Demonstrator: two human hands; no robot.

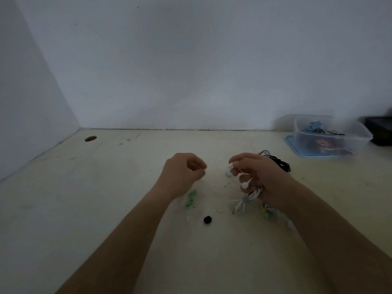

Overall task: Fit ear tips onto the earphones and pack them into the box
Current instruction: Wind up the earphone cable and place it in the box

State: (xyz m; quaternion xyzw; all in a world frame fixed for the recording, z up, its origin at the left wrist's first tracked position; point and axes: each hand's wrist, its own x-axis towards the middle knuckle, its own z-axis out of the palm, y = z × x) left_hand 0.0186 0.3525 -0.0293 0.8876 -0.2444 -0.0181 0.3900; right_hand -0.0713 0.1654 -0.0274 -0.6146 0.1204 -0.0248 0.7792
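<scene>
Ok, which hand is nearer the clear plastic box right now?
Right. The right hand, gripping white earphones, is left of the clear plastic box and closer to the person; the left hand is farther left.

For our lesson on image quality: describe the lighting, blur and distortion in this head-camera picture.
Head view: dim, bluish light; the wide-angle lens stretches the frame's edges; the clear plastic box at right is smeared by blur; the white wired earphones in the right hand look soft.
</scene>
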